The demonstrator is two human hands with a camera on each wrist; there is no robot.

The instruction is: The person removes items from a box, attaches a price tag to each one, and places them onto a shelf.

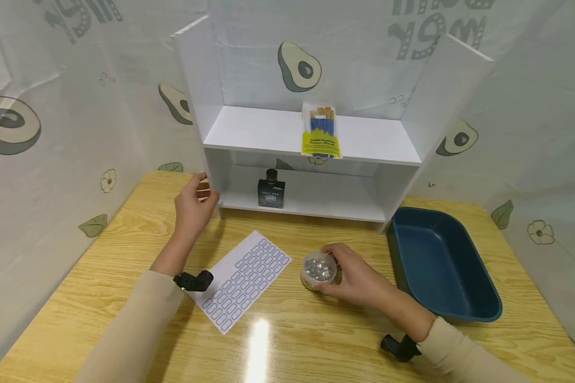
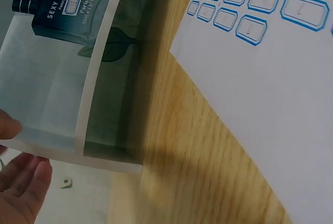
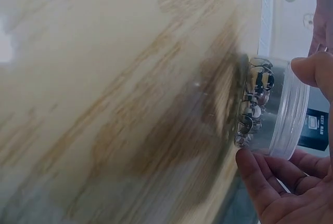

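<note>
My right hand point(image 1: 359, 276) grips a round clear plastic jar point(image 1: 318, 268) of small shiny metal pieces above the wooden table. In the right wrist view, thumb and fingers lie on opposite sides of the jar point(image 3: 268, 107). At the white shelf point(image 1: 311, 213), my left hand point(image 1: 195, 205) holds the lower left side panel, thumb inside and fingers outside in the left wrist view. A dark perfume bottle point(image 1: 271, 190) with a small label stands on the lower board. On the upper board lies a pack of artist brushes point(image 1: 320, 130).
A sheet of blue-bordered labels point(image 1: 241, 282) lies on the table point(image 1: 287, 346) between the hands, partly behind the left wrist camera. To the right sits a dark blue bin point(image 1: 441, 260), beside the shelf. A printed curtain point(image 1: 100, 106) hangs behind.
</note>
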